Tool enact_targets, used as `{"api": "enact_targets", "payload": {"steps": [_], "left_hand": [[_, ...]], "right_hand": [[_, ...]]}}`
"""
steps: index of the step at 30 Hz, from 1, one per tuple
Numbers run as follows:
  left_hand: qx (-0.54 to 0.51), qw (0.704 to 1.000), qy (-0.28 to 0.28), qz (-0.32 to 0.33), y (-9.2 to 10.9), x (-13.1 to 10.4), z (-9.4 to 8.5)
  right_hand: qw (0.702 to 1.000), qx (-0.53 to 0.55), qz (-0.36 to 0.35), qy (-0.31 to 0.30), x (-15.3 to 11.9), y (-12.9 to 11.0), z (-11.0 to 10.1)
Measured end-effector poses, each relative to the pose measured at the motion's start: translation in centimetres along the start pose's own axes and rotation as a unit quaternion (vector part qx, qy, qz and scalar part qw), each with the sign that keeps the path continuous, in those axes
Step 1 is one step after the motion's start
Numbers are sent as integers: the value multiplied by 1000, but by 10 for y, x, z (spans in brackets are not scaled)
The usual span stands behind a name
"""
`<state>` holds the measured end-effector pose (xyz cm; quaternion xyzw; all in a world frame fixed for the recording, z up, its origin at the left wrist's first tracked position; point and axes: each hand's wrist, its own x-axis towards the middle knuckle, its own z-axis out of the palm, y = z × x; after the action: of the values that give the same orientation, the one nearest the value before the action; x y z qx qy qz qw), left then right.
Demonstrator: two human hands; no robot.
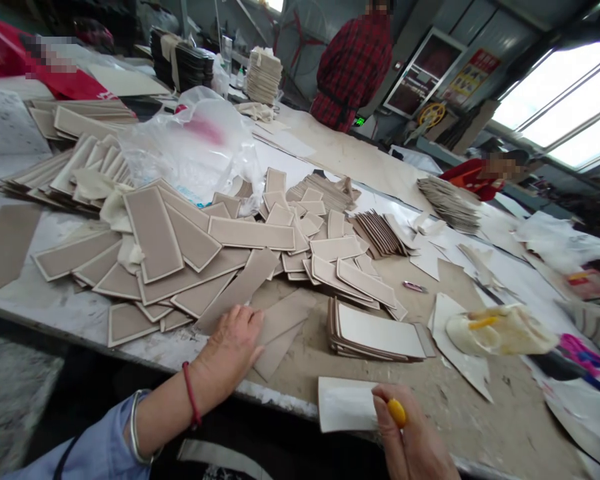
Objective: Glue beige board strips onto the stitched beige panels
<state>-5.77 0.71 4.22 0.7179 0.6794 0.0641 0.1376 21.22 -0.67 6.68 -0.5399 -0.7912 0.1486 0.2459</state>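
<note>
My left hand [233, 350] lies over brown flat pieces at the table's front, its fingers bent against a plain brown strip [253, 283]; whether it grips the strip is unclear. In my right hand [413, 433] is a tool with a rounded yellow handle [397, 413], held above the right end of a white-faced piece [347, 404]. The tool's working end is hidden. Behind that piece sits a stack of white-faced pieces [380, 333]. Many pale-edged brown pieces [155, 233] are heaped at the left and middle.
A clear plastic bag [200, 147] lies behind the heap. To the right are a yellow-stained container [503, 330] and a small cutter [415, 287]. One person in checked clothing [353, 67] stands behind the table; another, in red [473, 177], is at the back right.
</note>
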Motion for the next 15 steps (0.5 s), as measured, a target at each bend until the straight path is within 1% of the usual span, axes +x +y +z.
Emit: {"api": "enact_targets", "payload": {"steps": [2,5,8,11,13,15], "left_hand": [[-24,1000,11,11,-2,1,2],[-67,996,53,30,-7,2,8],[-92,991,89,44,-11,4,15],[-113,985,120,55,-14,5,17],[-126,978,152,63,-17,3,15],[-120,972,187,77,-23,0,12]], "right_hand": [[1000,16,-4,2,2,0,-1],[999,44,15,22,11,-2,-7],[994,65,45,82,19,-4,-21],[986,66,74,134,21,-7,-39],[986,50,62,147,17,-8,-46],[987,29,11,158,12,-7,-44]]}}
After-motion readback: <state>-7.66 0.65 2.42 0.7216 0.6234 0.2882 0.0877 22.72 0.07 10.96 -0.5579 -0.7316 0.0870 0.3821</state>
